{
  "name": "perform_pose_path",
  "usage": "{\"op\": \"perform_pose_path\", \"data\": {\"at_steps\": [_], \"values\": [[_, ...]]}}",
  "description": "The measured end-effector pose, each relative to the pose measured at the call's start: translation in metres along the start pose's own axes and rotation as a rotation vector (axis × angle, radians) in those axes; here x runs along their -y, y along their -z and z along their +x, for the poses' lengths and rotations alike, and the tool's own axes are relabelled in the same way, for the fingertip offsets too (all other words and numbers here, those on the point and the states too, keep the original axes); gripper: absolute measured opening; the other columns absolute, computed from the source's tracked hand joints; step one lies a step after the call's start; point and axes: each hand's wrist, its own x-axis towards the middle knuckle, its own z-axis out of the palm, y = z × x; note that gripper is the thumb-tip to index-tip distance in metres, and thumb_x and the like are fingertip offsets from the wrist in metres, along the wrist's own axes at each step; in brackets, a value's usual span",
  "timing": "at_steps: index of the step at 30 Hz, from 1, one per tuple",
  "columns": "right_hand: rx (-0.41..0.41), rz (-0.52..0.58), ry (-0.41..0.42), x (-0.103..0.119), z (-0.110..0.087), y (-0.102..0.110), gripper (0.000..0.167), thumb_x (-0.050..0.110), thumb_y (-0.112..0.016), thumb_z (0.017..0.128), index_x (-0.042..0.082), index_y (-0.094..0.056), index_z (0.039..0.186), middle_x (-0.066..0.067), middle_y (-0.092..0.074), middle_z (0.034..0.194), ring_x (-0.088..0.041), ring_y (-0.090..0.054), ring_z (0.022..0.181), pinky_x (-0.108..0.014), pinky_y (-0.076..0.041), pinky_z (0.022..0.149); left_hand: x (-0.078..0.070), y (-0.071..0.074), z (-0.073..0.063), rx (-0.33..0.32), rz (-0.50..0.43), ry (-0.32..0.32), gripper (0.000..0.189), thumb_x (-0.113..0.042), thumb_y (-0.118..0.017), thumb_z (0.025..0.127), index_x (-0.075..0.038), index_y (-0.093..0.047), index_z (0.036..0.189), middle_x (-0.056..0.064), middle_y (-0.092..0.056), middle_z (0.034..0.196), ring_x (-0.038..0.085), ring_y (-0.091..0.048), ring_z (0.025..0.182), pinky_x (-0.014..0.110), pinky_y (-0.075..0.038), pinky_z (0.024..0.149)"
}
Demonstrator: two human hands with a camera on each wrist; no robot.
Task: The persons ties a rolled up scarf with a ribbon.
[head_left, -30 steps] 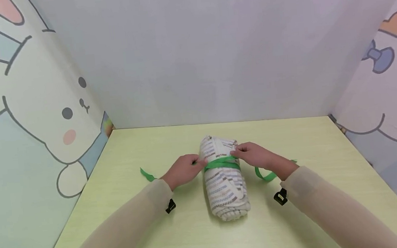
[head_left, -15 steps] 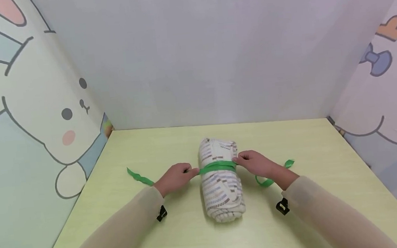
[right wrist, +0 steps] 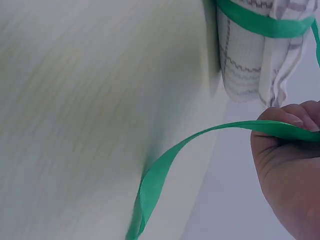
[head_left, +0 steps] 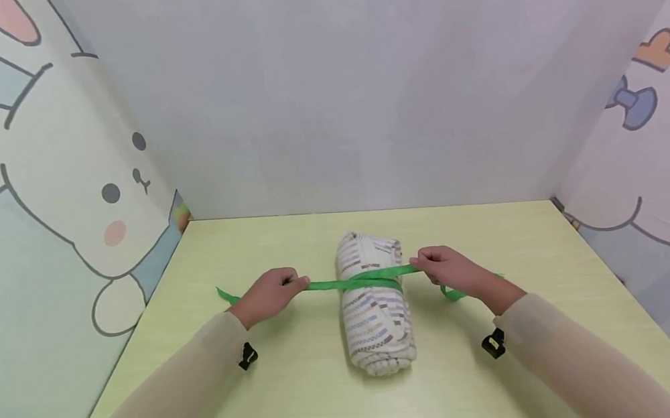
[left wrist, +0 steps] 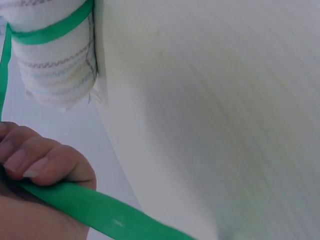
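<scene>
A rolled cloth (head_left: 376, 326) with striped bands lies lengthwise on the table, its near end showing the spiral of layers. Around its middle runs a green ribbon (head_left: 378, 279), crossed on top. My left hand (head_left: 270, 294) grips one length of the ribbon out to the left of the roll. On the other side my right hand (head_left: 446, 269) pinches the opposite length. Both stretches look taut between hand and roll. In the left wrist view the ribbon tail (left wrist: 115, 212) leaves the curled fingers, and in the right wrist view another tail (right wrist: 160, 175) droops to the table.
The pale yellow table (head_left: 342, 410) is bounded by a plain back wall (head_left: 323, 89). Side panels with cartoon animals, such as a white rabbit (head_left: 77, 173), stand left and right. A black wrist device (head_left: 248, 356) hangs at the left sleeve.
Both hands have moved apart, away from the roll, drawing the green ribbon out on each side. The roll has stayed nearly in place.
</scene>
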Motion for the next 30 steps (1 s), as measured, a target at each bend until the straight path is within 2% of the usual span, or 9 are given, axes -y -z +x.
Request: {"op": "perform_pose_path", "data": {"at_steps": [5,14,21,30], "values": [[-0.017,0.016,-0.001,0.0,-0.005,0.013,0.044,0.036,-0.057,0.108,0.005,-0.044,0.079,0.0,-0.037,0.061,-0.018,-0.033,0.057,-0.034,-0.035,0.061,0.005,0.018,-0.009,-0.019,0.003,-0.002,0.043,-0.046,-0.059,0.105,-0.012,-0.05,0.078,-0.002,-0.036,0.065,0.017,-0.032,0.058,0.033,-0.032,0.06],[-0.062,-0.025,-0.008,-0.004,-0.017,0.038,0.042,0.035,-0.058,0.107,0.005,-0.046,0.081,-0.003,-0.039,0.064,-0.018,-0.034,0.057,-0.033,-0.036,0.058,0.021,0.043,-0.023,-0.067,0.045,0.043,0.045,-0.05,-0.059,0.104,-0.011,-0.051,0.081,-0.001,-0.036,0.065,0.018,-0.033,0.058,0.035,-0.034,0.06],[-0.096,-0.068,-0.034,-0.009,-0.027,0.05,0.041,0.035,-0.062,0.105,0.003,-0.047,0.085,-0.004,-0.04,0.065,-0.017,-0.034,0.056,-0.032,-0.033,0.051,0.038,0.051,-0.035,-0.099,0.068,0.086,0.046,-0.05,-0.058,0.104,-0.011,-0.05,0.081,0.0,-0.037,0.066,0.019,-0.035,0.059,0.035,-0.035,0.061],[-0.123,-0.113,-0.069,-0.027,-0.04,0.065,0.04,0.034,-0.062,0.105,0.005,-0.047,0.084,-0.003,-0.04,0.066,-0.017,-0.035,0.056,-0.033,-0.037,0.054,0.055,0.058,-0.043,-0.115,0.126,0.104,0.05,-0.055,-0.054,0.104,-0.01,-0.052,0.082,0.001,-0.04,0.067,0.019,-0.04,0.063,0.036,-0.037,0.063]]}}
